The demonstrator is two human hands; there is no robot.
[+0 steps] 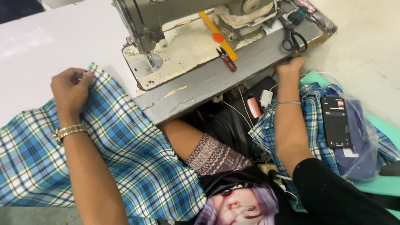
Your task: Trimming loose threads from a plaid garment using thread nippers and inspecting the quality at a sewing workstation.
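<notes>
My left hand (71, 86) pinches the top corner of a blue, white and green plaid fabric (133, 162) that lies over the white table (46, 46) and my lap. A gold watch sits on that wrist. My right hand (290, 66) reaches down to the front edge of the grey machine table (233, 75), fingers curled at the edge; what it touches is hidden. A chain bracelet is on that wrist. The sewing machine (166, 25) stands behind, its needle plate (143, 66) just right of my left hand.
On the machine bed lie a yellow ruler (216, 35), red thread snips (227, 58) and black scissors (293, 39). At my right, a black phone (335, 121) rests on a plastic bag over more plaid cloth (312, 112). Cables and a charger (265, 98) hang beneath the table.
</notes>
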